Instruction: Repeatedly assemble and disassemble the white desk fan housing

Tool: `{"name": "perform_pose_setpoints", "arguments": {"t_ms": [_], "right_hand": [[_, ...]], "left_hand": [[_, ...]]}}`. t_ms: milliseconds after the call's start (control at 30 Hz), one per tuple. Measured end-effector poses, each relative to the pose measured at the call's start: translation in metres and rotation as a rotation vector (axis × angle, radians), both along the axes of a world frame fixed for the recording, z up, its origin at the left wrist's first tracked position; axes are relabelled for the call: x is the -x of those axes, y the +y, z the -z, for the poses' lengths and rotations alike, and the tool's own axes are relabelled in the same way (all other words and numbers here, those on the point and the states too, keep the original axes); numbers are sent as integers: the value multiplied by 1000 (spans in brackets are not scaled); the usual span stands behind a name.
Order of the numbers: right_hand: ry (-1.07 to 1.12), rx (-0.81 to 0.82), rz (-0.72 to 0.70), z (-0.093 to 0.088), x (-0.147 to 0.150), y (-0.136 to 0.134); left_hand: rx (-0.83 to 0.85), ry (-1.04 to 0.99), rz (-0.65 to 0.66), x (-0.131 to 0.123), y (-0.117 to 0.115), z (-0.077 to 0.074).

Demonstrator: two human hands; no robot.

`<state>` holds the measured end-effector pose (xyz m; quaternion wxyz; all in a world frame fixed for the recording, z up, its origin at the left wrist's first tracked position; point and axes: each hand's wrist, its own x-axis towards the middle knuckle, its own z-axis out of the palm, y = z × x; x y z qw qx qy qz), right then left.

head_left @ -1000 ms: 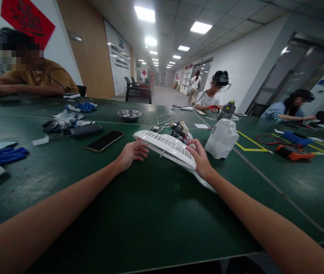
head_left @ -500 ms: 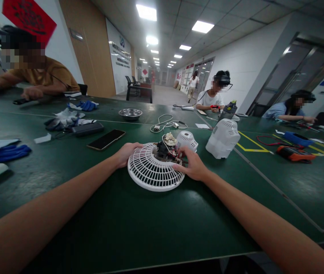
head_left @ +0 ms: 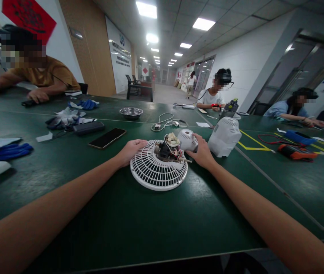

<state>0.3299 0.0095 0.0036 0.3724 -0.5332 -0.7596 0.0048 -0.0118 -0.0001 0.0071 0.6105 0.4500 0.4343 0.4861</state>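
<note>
A white round fan grille (head_left: 156, 173) lies on the green table with a fan motor (head_left: 169, 150) and its wires exposed on top. My left hand (head_left: 131, 151) is closed on the grille's left rim, fingers partly hidden. Behind the motor sits a white vented motor cover (head_left: 187, 139). My right hand (head_left: 203, 153) is curled round the right side of this cover, thumb at the near side and fingers at the far side. A larger white plastic housing (head_left: 224, 137) stands just right of that hand.
On the left lie a phone (head_left: 107, 137), a dark case (head_left: 89, 128) and blue gloves (head_left: 11, 151). Beyond the grille are a metal bowl (head_left: 131, 112) and a white cable (head_left: 167, 122). An orange multimeter (head_left: 297, 152) lies at right. Several people sit around the table.
My right hand has left the motor's side and moved right and away from me onto the motor cover. My left hand stays at the grille's rim.
</note>
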Motion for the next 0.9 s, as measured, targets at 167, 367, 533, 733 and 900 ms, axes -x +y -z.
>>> {"name": "perform_pose_setpoints", "arguments": {"t_ms": [167,367,533,733,900], "right_hand": [[276,196,70,2,-4,7],[826,442,0,-10,7,-3],[1020,607,-305,-18,28,-23],[795,308,-368,-23,44,-41],[723,212,-358,-29,46,-50]], "left_hand": [[-8,4,11,1,2,1],[-8,-8,-1,0,-1,-2],[-7,-14,1,-1,-4,-5],[-45,27,-13,0,0,1],[-123,147,5,3,4,6]]}}
